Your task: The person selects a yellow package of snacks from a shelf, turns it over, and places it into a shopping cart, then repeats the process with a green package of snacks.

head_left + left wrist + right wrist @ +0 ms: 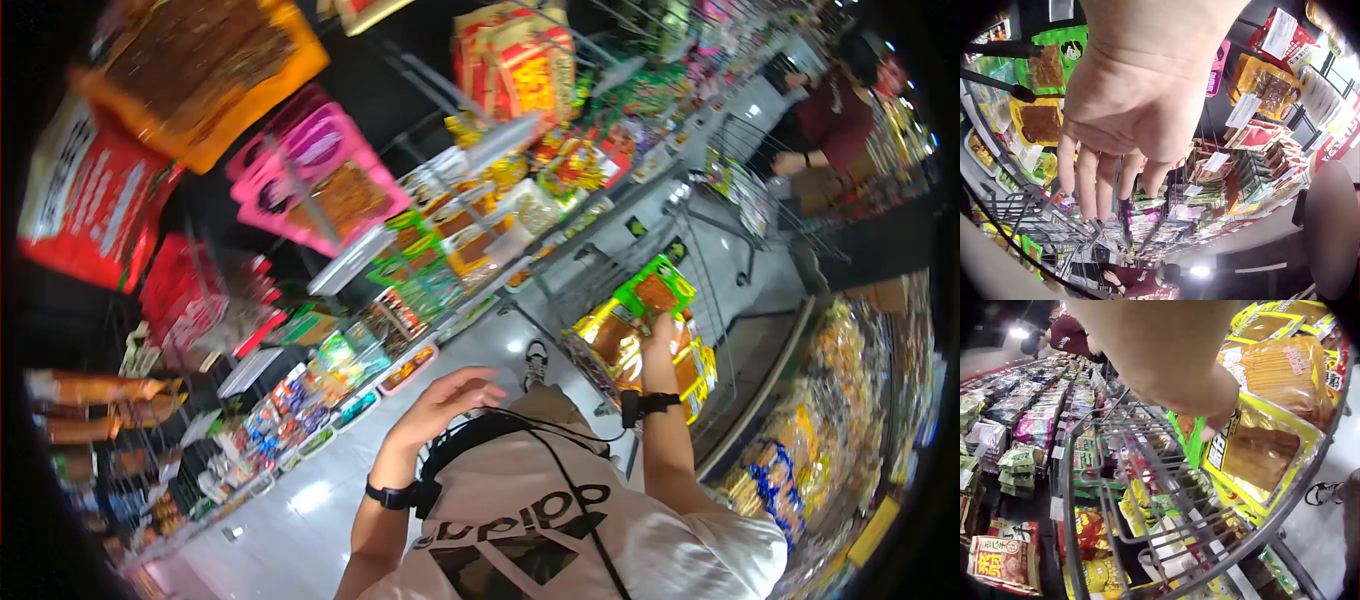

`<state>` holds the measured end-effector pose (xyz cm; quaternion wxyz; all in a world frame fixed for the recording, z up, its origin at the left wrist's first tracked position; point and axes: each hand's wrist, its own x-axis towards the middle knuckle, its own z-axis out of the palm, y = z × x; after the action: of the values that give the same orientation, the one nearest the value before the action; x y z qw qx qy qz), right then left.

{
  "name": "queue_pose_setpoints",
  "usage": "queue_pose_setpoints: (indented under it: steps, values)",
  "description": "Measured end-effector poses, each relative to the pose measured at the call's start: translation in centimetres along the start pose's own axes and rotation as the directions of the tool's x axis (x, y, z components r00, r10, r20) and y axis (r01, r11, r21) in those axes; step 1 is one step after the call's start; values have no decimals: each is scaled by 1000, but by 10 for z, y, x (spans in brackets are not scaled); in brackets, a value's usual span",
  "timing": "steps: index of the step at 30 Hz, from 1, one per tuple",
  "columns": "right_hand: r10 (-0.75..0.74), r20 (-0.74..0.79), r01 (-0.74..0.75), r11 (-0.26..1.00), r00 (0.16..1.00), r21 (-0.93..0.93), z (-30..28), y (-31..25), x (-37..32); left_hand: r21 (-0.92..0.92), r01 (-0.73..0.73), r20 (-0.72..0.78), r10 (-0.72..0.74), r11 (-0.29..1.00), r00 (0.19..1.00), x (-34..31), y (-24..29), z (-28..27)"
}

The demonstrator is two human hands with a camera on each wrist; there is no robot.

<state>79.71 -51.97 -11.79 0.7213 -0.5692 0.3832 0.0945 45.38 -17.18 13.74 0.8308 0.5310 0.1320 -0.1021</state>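
My right hand (660, 355) grips a small green snack packet (655, 287) with a brown filling showing through its window. It is over the shopping cart, and in the right wrist view the back of the hand (1191, 394) hides most of the packet (1195, 447). Yellow-edged snack packets (1260, 453) lie in the cart right beside the fingers. Holding nothing, my left hand (445, 405) hovers in front of my waist, its fingers extended. The left wrist view shows that palm (1135, 119) with the fingers spread slightly.
Hanging racks of snack packets, among them a pink one (330, 190) and an orange one (210, 70), line the left side. The cart's wire rim (1072, 506) surrounds the packets. A heaped bin (800, 440) stands at right. Another person (840, 120) is farther down the aisle.
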Motion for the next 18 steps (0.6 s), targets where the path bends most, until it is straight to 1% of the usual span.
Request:
queue_pose_setpoints:
  steps: [1, 2, 4, 6, 7, 10, 12, 13, 15, 18]
  values:
    - [-41, -44, 40, 998, 998, -42, 27, -26, -50, -17, -19, 18, 19, 1000, 1000, -4, -2, -1]
    - [-106, 118, 115, 991, 987, -73, 40, -32, -66, -36, -16, 3, 17, 999, 1000, -9, -5, -1]
    - [-157, 349, 204, 974, 924, -101, 63, -44, -101, -16, -38, -27, 38, 999, 999, -20, -3, -2]
    - [-142, 499, 236, 963, 855, -131, 99, -57, -154, -5, -81, -40, 80, 997, 996, -35, -3, -5]
    - [-129, 575, 243, 962, 808, -126, 113, -60, -176, -5, -111, -54, 111, 994, 992, -42, -3, -7]
    - [-85, 748, 344, 918, 659, -198, 142, -52, -223, -2, -178, -95, 177, 984, 980, -71, -9, -11]
    - [-43, 838, 446, 861, 544, -246, 155, -47, -255, 4, -221, -122, 219, 975, 968, -87, -16, -17]
    - [-14, 859, 486, 829, 512, -276, 160, -40, -265, 11, -242, -126, 242, 970, 962, -94, -19, -22]
    - [21, 874, 556, 765, 485, -327, 169, -27, -283, 4, -282, -143, 280, 959, 949, -112, -31, -28]
    - [68, 885, 607, 704, 460, -369, 183, -11, -302, 4, -330, -177, 325, 944, 929, -137, -46, -34]
